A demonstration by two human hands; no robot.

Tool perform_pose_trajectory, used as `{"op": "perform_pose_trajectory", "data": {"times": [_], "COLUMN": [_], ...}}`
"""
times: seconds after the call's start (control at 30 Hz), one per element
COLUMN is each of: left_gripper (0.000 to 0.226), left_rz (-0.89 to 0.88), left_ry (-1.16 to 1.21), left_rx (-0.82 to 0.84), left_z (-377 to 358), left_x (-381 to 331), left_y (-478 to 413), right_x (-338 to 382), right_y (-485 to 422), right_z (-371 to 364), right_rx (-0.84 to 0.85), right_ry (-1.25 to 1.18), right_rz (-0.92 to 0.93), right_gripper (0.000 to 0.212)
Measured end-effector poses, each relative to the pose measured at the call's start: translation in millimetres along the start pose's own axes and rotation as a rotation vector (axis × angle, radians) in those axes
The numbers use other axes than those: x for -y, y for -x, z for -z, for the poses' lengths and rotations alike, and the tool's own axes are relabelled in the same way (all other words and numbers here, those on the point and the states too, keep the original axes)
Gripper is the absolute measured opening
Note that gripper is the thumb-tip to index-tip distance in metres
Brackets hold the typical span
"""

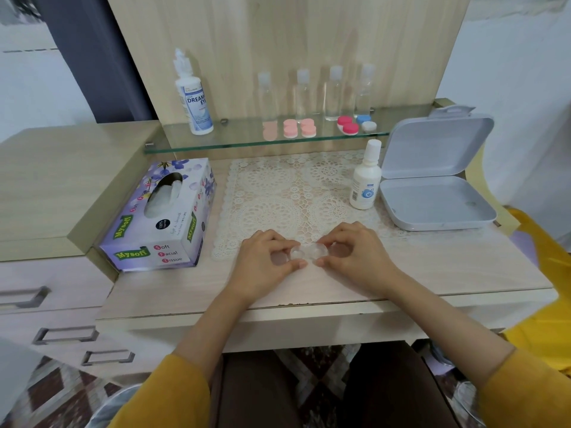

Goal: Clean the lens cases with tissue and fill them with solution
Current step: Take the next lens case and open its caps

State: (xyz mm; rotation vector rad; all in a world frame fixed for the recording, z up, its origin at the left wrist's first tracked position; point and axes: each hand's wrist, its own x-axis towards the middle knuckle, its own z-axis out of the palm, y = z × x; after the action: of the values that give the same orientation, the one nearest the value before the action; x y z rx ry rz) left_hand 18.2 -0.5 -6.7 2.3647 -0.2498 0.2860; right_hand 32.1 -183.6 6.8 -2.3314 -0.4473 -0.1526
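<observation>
A clear, see-through lens case (pixel 307 252) lies on the desk at the front edge of the lace mat (pixel 287 193). My left hand (pixel 265 264) pinches its left cup between thumb and fingers. My right hand (pixel 355 254) pinches its right cup the same way. A small white solution bottle (pixel 366 180) stands upright at the mat's right side. The tissue box (pixel 160 217) sits to the left with a tissue showing in its slot. Several more lens cases, pink (pixel 299 128), red (pixel 348 125) and blue-and-white (pixel 366 122), rest on the glass shelf (pixel 247 143).
A large solution bottle (pixel 193 97) stands at the shelf's left end. Several clear empty bottles (pixel 333 94) line the shelf's back. An open grey box (pixel 432 183) lies at the desk's right. Drawers with handles (pixel 65 335) are at lower left.
</observation>
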Motion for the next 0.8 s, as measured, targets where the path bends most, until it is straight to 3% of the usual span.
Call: {"op": "perform_pose_trajectory", "data": {"times": [0.23, 0.57, 0.7, 0.8], "left_gripper": [0.061, 0.045, 0.051, 0.067], "left_rz": [0.013, -0.125, -0.175, -0.187], "left_ry": [-0.031, -0.314, -0.307, -0.353], "left_rx": [0.03, 0.04, 0.159, 0.244], "left_z": [-0.7, -13.2, -31.3, -46.0], "left_x": [1.6, -23.0, -41.2, -41.9], "left_y": [0.0, -19.2, -31.2, -33.5], "right_x": [-1.1, -30.2, -50.2, -68.7], "right_y": [1.5, 5.6, 5.4, 2.2], "right_z": [14.3, 77.4, 107.3, 121.4], "right_rx": [-0.026, -0.252, -0.357, -0.43], "right_ry": [-0.105, -0.096, -0.045, 0.038], "right_rz": [-0.078, -0.186, -0.28, -0.319], "right_gripper": [0.019, 0.015, 0.014, 0.017]}}
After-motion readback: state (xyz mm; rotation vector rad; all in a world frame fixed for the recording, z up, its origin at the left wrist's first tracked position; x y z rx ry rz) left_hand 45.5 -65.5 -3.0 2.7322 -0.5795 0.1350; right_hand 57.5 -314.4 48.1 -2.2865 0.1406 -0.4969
